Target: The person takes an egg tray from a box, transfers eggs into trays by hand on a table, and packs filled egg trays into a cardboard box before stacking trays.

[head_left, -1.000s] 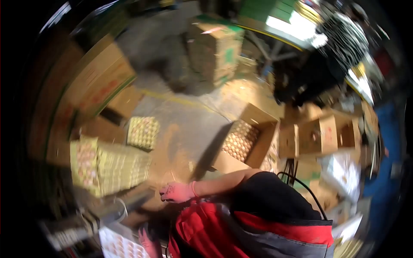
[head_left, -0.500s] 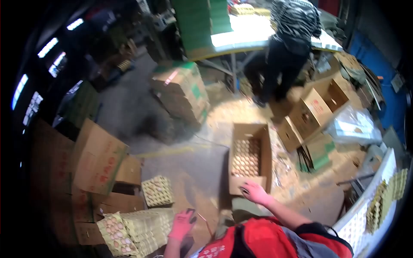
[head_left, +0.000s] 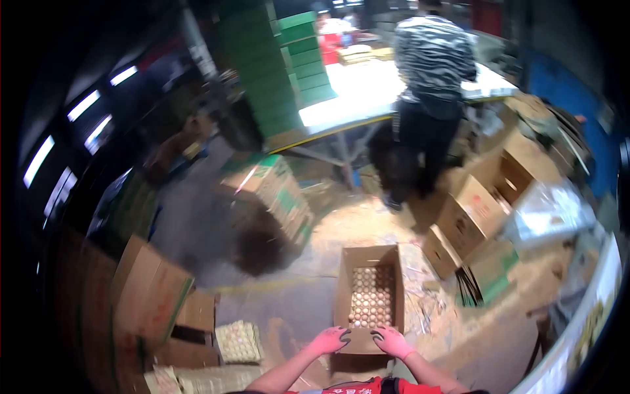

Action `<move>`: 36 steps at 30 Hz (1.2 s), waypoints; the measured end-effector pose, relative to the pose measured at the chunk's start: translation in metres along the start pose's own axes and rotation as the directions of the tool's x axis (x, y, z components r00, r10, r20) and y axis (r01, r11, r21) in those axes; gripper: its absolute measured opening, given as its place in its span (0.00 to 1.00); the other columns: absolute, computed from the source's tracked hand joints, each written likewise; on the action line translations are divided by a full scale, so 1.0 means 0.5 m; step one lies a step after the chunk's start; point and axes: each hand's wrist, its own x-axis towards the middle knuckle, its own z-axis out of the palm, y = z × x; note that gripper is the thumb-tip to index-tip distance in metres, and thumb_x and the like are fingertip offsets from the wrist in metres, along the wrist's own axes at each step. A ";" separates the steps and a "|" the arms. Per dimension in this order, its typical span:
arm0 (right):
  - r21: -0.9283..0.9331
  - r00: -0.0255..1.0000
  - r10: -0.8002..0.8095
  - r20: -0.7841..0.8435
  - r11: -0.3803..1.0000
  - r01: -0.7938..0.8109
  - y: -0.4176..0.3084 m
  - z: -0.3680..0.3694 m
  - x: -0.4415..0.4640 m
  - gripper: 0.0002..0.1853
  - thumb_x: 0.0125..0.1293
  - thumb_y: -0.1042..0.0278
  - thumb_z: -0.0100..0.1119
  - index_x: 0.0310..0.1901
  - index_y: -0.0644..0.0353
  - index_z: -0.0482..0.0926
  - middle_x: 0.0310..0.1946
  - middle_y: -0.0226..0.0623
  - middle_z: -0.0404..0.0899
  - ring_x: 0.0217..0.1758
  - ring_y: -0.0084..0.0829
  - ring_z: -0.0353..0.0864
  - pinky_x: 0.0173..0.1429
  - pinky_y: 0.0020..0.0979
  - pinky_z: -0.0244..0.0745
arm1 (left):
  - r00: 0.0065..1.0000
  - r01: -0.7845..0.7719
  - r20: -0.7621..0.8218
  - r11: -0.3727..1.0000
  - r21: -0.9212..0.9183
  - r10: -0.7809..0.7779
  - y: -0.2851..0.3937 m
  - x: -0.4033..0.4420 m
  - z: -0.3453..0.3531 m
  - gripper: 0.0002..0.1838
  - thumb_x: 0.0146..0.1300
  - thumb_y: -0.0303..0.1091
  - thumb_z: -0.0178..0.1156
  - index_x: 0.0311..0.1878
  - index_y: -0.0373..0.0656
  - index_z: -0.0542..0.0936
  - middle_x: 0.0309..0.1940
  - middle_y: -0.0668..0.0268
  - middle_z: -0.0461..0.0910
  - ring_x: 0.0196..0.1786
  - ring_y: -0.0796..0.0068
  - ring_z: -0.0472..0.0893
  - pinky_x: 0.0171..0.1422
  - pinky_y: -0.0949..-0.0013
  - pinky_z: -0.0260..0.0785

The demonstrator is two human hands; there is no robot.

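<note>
An open cardboard box stands on the floor in front of me, with rows of eggs inside. My left hand, in a pink glove with dark fingertips, is closed on the near left corner of the box. On the near right corner my right hand, gloved alike, grips the same near edge. The box's near flap lies between the two hands. Thumbs and some fingertips are partly hidden.
Left of the box lies an egg tray, near more trays and open cartons. Stacked cartons stand further off. A person stands at a bright table. To the right are open boxes and a plastic bag.
My left hand has moved right from beside the egg trays to the box's near edge. My right hand has shifted to the near right corner. The view has tilted up.
</note>
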 end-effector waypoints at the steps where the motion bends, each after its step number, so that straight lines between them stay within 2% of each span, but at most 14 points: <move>1: -0.022 0.998 0.028 0.052 0.999 -0.026 0.047 0.002 0.012 0.18 0.65 0.54 0.58 0.54 0.49 0.82 0.55 0.44 0.78 0.60 0.46 0.77 0.65 0.40 0.72 | 0.994 0.077 0.083 0.997 0.011 -0.077 -0.005 0.048 0.002 0.27 0.68 0.52 0.55 0.64 0.46 0.74 0.56 0.53 0.78 0.61 0.55 0.77 0.67 0.59 0.68; 4: 0.015 0.942 0.202 0.267 0.977 -0.213 0.129 -0.062 0.069 0.19 0.63 0.55 0.59 0.52 0.52 0.83 0.54 0.45 0.81 0.57 0.44 0.80 0.61 0.40 0.75 | 0.970 0.215 0.095 0.973 0.080 -0.222 -0.051 0.156 0.041 0.30 0.67 0.53 0.55 0.64 0.42 0.73 0.62 0.48 0.75 0.66 0.54 0.74 0.70 0.57 0.66; 10: -0.162 0.869 0.407 0.281 0.913 -0.375 0.275 -0.166 0.184 0.18 0.62 0.55 0.58 0.48 0.52 0.86 0.44 0.48 0.86 0.51 0.47 0.84 0.58 0.42 0.78 | 0.934 0.325 0.164 0.945 -0.031 -0.316 -0.141 0.335 0.029 0.29 0.66 0.48 0.53 0.67 0.43 0.72 0.63 0.49 0.76 0.67 0.55 0.75 0.69 0.58 0.67; 12: -0.290 0.935 0.318 0.159 0.920 -0.263 0.281 -0.190 0.213 0.16 0.64 0.59 0.57 0.47 0.57 0.86 0.29 0.41 0.85 0.32 0.31 0.84 0.41 0.34 0.79 | 0.944 0.298 -0.096 0.939 -0.170 -0.316 -0.194 0.383 0.107 0.26 0.67 0.52 0.53 0.60 0.43 0.75 0.53 0.49 0.82 0.58 0.51 0.80 0.65 0.54 0.70; 15: -0.102 0.864 0.504 0.005 0.859 -0.501 0.278 -0.184 0.259 0.13 0.62 0.65 0.59 0.44 0.61 0.86 0.32 0.39 0.87 0.36 0.29 0.84 0.45 0.32 0.79 | 0.940 0.321 0.006 0.880 -0.351 -0.341 -0.243 0.408 0.063 0.24 0.66 0.49 0.54 0.59 0.45 0.78 0.61 0.52 0.78 0.60 0.51 0.79 0.65 0.53 0.70; 16: -0.039 0.879 0.472 -0.061 0.879 -0.475 0.309 -0.158 0.273 0.17 0.63 0.54 0.59 0.45 0.55 0.87 0.42 0.49 0.86 0.50 0.46 0.86 0.56 0.41 0.79 | 0.951 0.296 0.033 0.875 -0.383 -0.307 -0.266 0.423 0.057 0.23 0.65 0.48 0.53 0.57 0.45 0.79 0.59 0.51 0.79 0.59 0.51 0.80 0.63 0.53 0.71; 18: -0.050 0.888 0.432 -0.156 0.895 -0.444 0.274 -0.109 0.293 0.13 0.67 0.66 0.57 0.46 0.65 0.85 0.40 0.47 0.87 0.46 0.36 0.86 0.54 0.34 0.78 | 0.942 0.334 0.143 0.806 -0.488 -0.303 -0.275 0.422 0.109 0.20 0.65 0.46 0.52 0.52 0.44 0.80 0.54 0.49 0.81 0.53 0.49 0.81 0.59 0.53 0.73; 23: -0.063 0.931 0.361 0.057 0.932 -0.357 0.306 0.125 0.343 0.17 0.66 0.60 0.57 0.52 0.62 0.80 0.45 0.51 0.81 0.53 0.51 0.80 0.57 0.40 0.76 | 0.908 0.330 0.105 0.538 -0.776 -0.406 -0.412 0.487 0.424 0.13 0.67 0.38 0.54 0.46 0.39 0.79 0.38 0.50 0.83 0.39 0.55 0.81 0.44 0.52 0.74; 24: -0.015 0.889 0.434 0.144 0.900 -0.436 0.276 0.146 0.378 0.18 0.67 0.60 0.57 0.51 0.63 0.80 0.49 0.53 0.80 0.55 0.51 0.79 0.60 0.42 0.74 | 0.876 0.417 0.139 0.582 -0.699 -0.461 -0.409 0.469 0.364 0.13 0.69 0.38 0.52 0.46 0.39 0.78 0.37 0.52 0.83 0.39 0.57 0.80 0.45 0.52 0.73; 25: -0.110 0.874 0.462 0.148 0.886 -0.450 0.361 0.226 0.390 0.17 0.67 0.60 0.56 0.52 0.62 0.80 0.52 0.52 0.79 0.56 0.52 0.78 0.61 0.43 0.74 | 0.748 0.545 0.324 0.257 -0.798 -0.579 -0.366 0.470 0.262 0.14 0.70 0.38 0.51 0.48 0.38 0.79 0.38 0.53 0.84 0.41 0.57 0.81 0.47 0.53 0.74; 28: 0.029 0.765 0.635 0.112 0.767 -0.641 0.506 0.375 0.455 0.18 0.66 0.58 0.55 0.52 0.59 0.81 0.46 0.51 0.84 0.52 0.52 0.82 0.58 0.45 0.76 | 0.592 0.477 0.297 0.028 -0.879 -0.749 -0.543 0.547 0.646 0.14 0.69 0.41 0.54 0.44 0.43 0.82 0.26 0.67 0.79 0.28 0.75 0.79 0.30 0.66 0.71; 32: 0.300 0.351 0.928 0.125 0.302 -0.905 0.678 0.487 0.539 0.22 0.65 0.55 0.55 0.54 0.63 0.79 0.48 0.56 0.83 0.56 0.49 0.82 0.60 0.43 0.75 | 0.623 0.562 0.264 0.186 -0.806 -0.736 -0.659 0.584 0.872 0.12 0.67 0.41 0.53 0.36 0.43 0.81 0.29 0.69 0.78 0.30 0.73 0.76 0.32 0.64 0.68; 33: 0.192 0.369 0.929 -0.011 0.364 -0.911 0.762 0.557 0.534 0.25 0.65 0.54 0.54 0.56 0.66 0.77 0.51 0.59 0.81 0.58 0.53 0.80 0.61 0.44 0.74 | 0.631 0.605 0.258 0.256 -0.754 -0.731 -0.695 0.600 0.927 0.13 0.66 0.41 0.54 0.34 0.42 0.81 0.30 0.68 0.78 0.31 0.71 0.76 0.33 0.63 0.69; 36: 0.251 0.212 0.970 0.115 0.178 -0.951 0.899 0.640 0.549 0.33 0.61 0.54 0.57 0.62 0.71 0.71 0.59 0.61 0.76 0.65 0.54 0.75 0.69 0.43 0.69 | 0.554 0.713 0.249 0.299 -0.634 -0.794 -0.744 0.666 0.941 0.11 0.66 0.38 0.54 0.42 0.41 0.79 0.40 0.62 0.76 0.36 0.64 0.79 0.38 0.61 0.72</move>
